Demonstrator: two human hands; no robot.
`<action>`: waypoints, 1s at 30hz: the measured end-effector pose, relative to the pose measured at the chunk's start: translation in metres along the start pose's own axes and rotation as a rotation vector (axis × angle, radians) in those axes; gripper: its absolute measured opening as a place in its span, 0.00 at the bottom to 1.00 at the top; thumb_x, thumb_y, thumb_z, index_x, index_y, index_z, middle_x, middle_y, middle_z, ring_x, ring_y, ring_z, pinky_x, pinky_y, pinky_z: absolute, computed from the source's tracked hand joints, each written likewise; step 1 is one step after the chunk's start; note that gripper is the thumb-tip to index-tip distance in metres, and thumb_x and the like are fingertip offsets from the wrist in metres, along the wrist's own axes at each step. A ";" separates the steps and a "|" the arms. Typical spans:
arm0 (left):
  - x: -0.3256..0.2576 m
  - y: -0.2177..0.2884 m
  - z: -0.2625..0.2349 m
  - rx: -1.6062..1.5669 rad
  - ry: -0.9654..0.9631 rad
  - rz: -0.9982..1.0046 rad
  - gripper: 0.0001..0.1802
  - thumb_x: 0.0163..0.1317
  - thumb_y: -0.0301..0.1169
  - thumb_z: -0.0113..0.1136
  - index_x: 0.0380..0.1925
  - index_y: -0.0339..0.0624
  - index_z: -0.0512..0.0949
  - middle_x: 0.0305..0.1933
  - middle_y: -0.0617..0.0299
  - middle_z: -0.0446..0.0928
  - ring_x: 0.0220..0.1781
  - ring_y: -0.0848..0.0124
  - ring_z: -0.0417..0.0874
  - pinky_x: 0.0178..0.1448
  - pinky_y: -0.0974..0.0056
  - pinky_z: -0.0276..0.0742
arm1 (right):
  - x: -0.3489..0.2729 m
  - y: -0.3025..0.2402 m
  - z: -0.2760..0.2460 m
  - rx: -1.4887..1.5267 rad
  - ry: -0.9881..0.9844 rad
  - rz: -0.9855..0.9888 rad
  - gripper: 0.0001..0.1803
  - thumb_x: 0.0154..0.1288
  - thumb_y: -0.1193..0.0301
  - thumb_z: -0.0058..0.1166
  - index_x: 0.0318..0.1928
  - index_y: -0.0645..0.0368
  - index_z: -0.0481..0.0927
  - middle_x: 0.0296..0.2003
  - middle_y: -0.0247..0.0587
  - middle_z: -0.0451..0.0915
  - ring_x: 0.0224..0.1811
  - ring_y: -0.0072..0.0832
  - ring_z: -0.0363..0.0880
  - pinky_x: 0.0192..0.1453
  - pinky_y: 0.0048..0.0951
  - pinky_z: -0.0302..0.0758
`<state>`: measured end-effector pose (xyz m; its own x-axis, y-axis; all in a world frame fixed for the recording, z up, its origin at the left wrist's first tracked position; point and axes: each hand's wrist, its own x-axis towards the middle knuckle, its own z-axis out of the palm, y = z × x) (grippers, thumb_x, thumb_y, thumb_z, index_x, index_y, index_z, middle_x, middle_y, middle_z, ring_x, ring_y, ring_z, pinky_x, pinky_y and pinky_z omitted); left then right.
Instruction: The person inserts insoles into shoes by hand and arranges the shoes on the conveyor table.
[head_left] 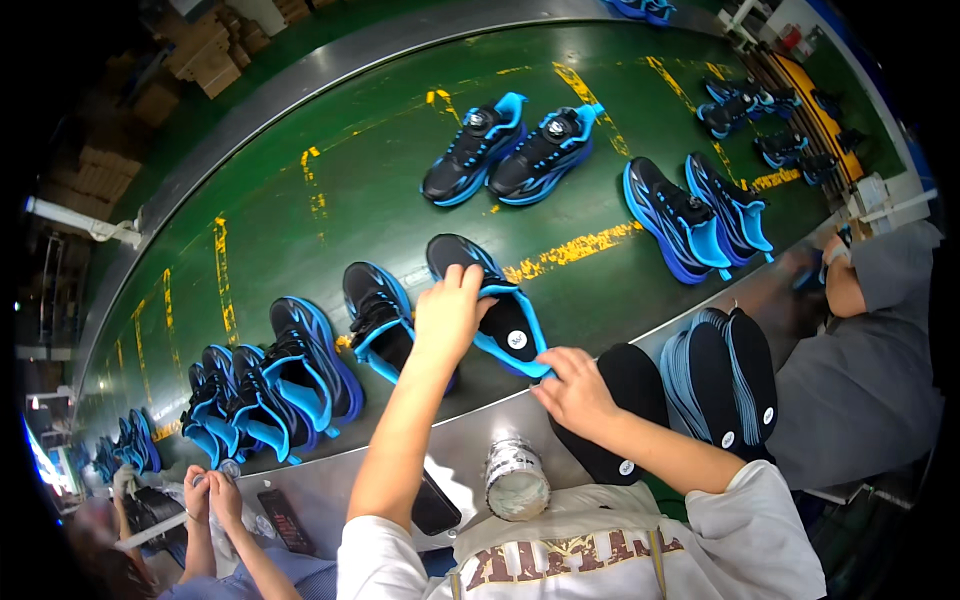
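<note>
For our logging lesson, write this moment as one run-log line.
left hand: on shoe upper | right hand: at same shoe's heel | black insole: inside

Black, blue-rimmed shoe (531,318), toe away

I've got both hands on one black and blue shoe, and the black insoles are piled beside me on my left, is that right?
Not quite: the black insoles are piled on your right, as the head view shows. The rest holds: your left hand and right hand are both on one black and blue shoe.
</note>
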<state>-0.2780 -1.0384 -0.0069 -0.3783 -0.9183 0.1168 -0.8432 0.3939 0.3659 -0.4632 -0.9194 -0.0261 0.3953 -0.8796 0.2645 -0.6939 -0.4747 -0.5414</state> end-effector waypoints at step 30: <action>-0.003 0.028 0.002 0.758 -0.063 0.200 0.13 0.48 0.30 0.50 0.35 0.38 0.70 0.28 0.62 0.70 0.24 0.71 0.75 0.25 0.69 0.71 | -0.122 0.016 -0.004 -0.227 -0.344 -0.003 0.29 0.50 0.60 0.52 0.56 0.46 0.67 0.58 0.39 0.63 0.62 0.34 0.58 0.60 0.55 0.51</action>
<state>-0.3016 -1.0245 0.0015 -0.5524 -0.8319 0.0531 -0.7788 0.4924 -0.3885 -0.5255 -0.8198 -0.0637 0.5494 -0.8348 -0.0373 -0.7922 -0.5061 -0.3411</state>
